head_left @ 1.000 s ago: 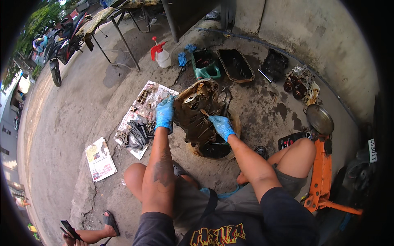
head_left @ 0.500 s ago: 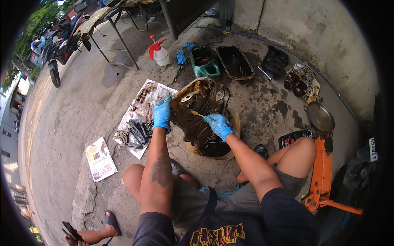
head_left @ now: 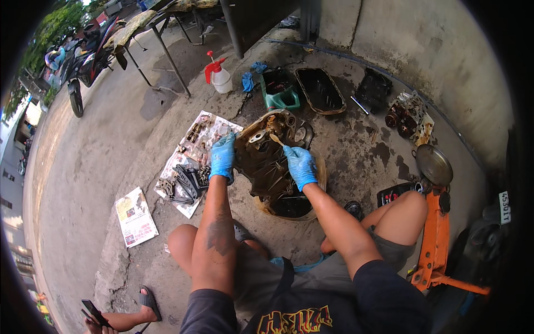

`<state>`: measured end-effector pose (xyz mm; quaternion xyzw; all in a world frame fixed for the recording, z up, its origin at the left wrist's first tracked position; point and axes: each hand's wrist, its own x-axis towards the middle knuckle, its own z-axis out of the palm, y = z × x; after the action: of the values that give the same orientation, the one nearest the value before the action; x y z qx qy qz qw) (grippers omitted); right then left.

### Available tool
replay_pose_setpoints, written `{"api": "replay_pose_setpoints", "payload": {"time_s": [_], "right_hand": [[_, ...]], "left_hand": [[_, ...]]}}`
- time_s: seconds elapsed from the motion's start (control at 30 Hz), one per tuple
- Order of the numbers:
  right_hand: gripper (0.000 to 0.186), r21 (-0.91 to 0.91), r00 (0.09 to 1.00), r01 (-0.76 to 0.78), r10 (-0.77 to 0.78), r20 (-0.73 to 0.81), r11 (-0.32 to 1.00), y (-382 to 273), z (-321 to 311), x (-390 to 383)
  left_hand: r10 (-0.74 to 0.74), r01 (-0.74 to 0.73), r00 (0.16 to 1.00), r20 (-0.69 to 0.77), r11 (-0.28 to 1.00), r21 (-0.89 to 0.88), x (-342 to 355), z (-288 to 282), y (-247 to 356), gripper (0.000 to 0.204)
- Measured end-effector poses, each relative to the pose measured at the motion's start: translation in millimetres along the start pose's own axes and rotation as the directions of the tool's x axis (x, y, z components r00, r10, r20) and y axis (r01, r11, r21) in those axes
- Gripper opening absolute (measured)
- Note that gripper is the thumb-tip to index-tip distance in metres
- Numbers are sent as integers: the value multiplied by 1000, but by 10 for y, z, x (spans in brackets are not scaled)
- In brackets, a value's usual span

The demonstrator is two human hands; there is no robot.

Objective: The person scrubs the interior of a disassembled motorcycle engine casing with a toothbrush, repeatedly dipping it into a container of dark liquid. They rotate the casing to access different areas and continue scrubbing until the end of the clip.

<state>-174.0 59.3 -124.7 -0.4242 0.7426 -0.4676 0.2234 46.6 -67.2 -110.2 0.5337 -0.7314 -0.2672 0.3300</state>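
Observation:
My left hand [head_left: 223, 157], in a blue glove, is closed on the left edge of an oily metal engine cover [head_left: 257, 170]. The cover stands tilted over a round tan basin [head_left: 322, 177] with dark liquid in it. My right hand [head_left: 301, 167], gloved alike, pinches a small tan brush [head_left: 276, 139]. Its tip lies at the upper part of the cover's ribbed inner face, beside a pale oval opening. Exactly where the brush touches is too small to tell.
Newspaper [head_left: 196, 127] with small engine parts lies left. Beyond the basin are a cut green jug [head_left: 285, 100], an oil pan [head_left: 320, 92] and a spray bottle [head_left: 221, 80]. A greasy engine part [head_left: 405, 115] and an orange jack [head_left: 435, 239] are right. Someone holds a phone [head_left: 95, 313] lower left.
My right hand has moved the brush up and slightly right, from the middle of the cover toward its top. The left hand keeps its hold. The whole view has shifted slightly.

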Motion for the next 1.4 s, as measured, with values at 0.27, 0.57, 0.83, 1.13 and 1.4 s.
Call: {"api": "replay_pose_setpoints", "payload": {"time_s": [0.27, 0.57, 0.83, 1.13, 1.4], "right_hand": [[34, -237, 992, -47, 18, -127, 970, -164, -70, -72], [33, -611, 888, 457, -295, 352, 647, -646, -595, 595], [34, -413, 952, 249, -141, 273, 876, -264, -506, 554], [41, -389, 999, 42, -47, -2, 920, -90, -454, 75], [42, -310, 992, 128, -118, 51, 942, -236, -401, 47]], "left_hand": [[-55, 43, 995, -80, 988, -147, -6, 80, -99, 36], [41, -41, 999, 3, 991, 130, 0, -113, 228, 34], [-161, 158, 987, 0, 975, -158, 8, 27, 308, 38], [102, -111, 993, 55, 975, 193, 30, 37, 265, 29], [-153, 145, 988, -24, 970, -196, 32, 76, 85, 38]]}}
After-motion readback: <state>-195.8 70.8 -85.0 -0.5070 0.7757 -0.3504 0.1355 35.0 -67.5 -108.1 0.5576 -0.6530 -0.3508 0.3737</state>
